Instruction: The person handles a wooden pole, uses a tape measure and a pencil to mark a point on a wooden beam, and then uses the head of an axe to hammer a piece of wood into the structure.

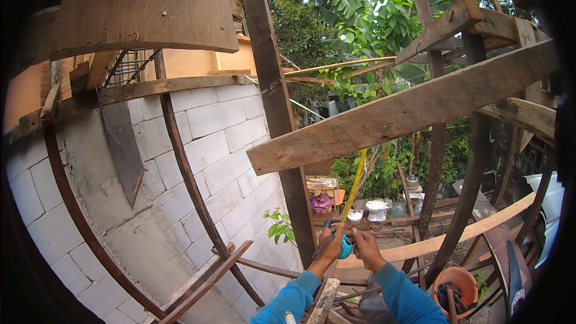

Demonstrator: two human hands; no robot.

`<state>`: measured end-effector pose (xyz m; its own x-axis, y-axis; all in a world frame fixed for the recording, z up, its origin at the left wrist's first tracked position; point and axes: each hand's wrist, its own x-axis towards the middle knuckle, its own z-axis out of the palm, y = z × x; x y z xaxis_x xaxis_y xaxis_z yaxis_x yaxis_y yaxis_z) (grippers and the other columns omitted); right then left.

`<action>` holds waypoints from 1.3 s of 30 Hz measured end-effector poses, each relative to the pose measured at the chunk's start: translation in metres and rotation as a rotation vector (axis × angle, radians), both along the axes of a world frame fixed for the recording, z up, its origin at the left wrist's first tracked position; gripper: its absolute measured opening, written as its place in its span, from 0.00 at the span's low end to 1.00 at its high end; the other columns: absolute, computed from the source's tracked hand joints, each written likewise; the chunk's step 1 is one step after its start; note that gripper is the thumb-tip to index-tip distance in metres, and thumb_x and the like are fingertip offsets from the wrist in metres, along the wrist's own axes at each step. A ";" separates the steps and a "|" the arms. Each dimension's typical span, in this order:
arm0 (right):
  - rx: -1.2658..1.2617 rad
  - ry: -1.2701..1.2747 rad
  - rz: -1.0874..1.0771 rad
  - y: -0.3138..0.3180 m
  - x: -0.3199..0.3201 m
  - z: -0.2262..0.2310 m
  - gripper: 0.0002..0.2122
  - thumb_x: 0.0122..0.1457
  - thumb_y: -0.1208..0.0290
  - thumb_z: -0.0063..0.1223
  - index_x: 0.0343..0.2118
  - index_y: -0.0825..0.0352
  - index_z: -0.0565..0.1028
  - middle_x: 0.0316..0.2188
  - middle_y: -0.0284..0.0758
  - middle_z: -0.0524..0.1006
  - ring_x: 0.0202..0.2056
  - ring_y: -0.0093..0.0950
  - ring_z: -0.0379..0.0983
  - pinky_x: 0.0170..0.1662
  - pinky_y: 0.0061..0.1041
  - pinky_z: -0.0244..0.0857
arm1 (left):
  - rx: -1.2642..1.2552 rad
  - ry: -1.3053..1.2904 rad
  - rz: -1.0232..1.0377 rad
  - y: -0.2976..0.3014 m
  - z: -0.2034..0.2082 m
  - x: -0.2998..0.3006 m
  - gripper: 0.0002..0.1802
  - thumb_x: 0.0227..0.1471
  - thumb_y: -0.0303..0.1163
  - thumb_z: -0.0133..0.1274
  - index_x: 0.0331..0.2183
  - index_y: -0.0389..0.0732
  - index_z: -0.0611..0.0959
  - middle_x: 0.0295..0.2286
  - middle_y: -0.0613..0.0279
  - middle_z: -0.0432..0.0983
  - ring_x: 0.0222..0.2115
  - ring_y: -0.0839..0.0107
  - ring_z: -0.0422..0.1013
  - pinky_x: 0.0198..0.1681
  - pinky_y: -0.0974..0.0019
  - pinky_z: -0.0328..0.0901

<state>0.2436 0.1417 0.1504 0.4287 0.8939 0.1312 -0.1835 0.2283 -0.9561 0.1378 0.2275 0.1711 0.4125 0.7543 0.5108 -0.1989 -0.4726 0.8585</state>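
My left hand [332,245] grips a blue tape measure case [344,248] low in the middle of the view. Its yellow tape [355,182] runs up to the underside of a rough horizontal wooden plank [408,111]. My right hand [364,247] sits just right of the case, fingers pinched at the base of the tape. Both forearms wear blue sleeves and rise from the lower edge. A dark upright wooden post [276,108] stands just left of my hands.
A grey block wall [204,162] fills the left, with slanted wooden braces [186,174] leaning on it and a plywood panel [144,6] above. A curved plank [456,234] and an orange bucket [459,282] lie at right. Trees and clutter sit beyond.
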 end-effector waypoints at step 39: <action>-0.970 -0.695 -0.974 -0.362 0.110 -0.128 0.23 0.48 0.56 0.58 0.40 0.71 0.75 0.29 0.49 0.78 0.32 0.44 0.76 0.36 0.39 0.68 | -0.692 -0.624 -1.011 -0.313 0.013 -0.158 0.16 0.59 0.41 0.44 0.46 0.43 0.69 0.39 0.54 0.71 0.41 0.54 0.69 0.37 0.56 0.68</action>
